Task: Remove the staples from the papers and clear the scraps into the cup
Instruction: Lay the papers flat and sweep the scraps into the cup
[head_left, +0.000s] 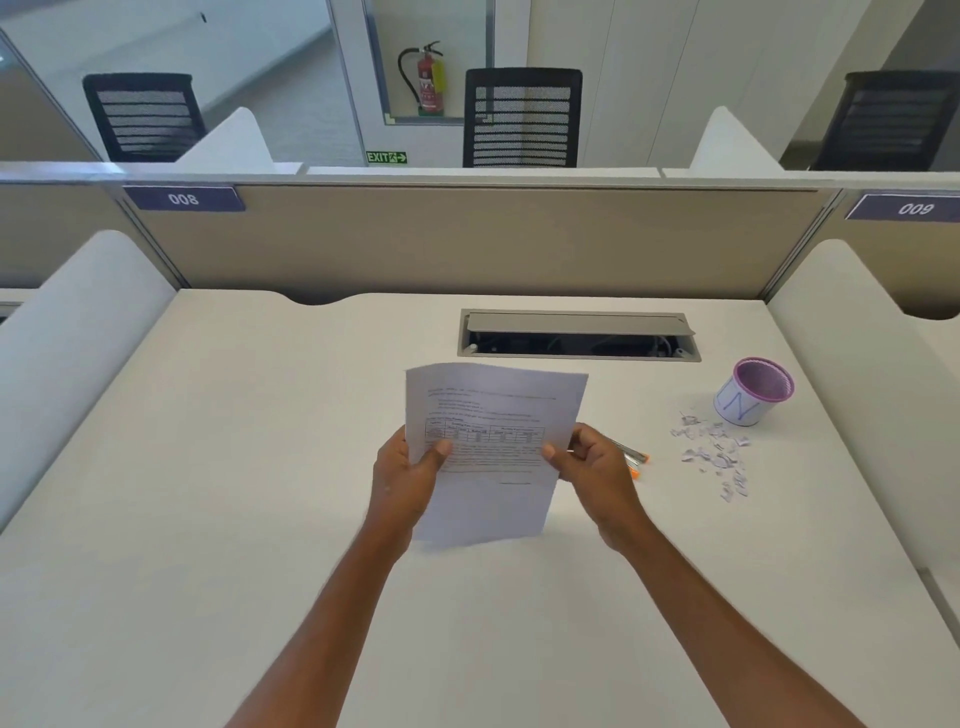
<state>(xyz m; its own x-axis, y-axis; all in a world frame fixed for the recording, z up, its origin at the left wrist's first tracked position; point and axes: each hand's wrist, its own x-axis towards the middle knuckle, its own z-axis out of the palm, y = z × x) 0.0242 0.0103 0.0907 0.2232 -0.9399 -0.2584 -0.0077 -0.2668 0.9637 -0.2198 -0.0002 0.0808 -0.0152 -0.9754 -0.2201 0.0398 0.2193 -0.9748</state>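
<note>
I hold printed white papers upright above the middle of the desk. My left hand pinches their left edge, and my right hand grips the right edge. No staple is visible from here. A small pile of torn paper scraps lies on the desk to the right. Just behind the scraps stands a purple mesh cup wrapped in a white label with blue marking. A tool with a metal body and orange tip lies on the desk, partly hidden behind my right hand.
The white desk has an open cable tray slot at the back. Beige partition panels close the rear, and white dividers flank both sides. Black office chairs stand beyond the partition.
</note>
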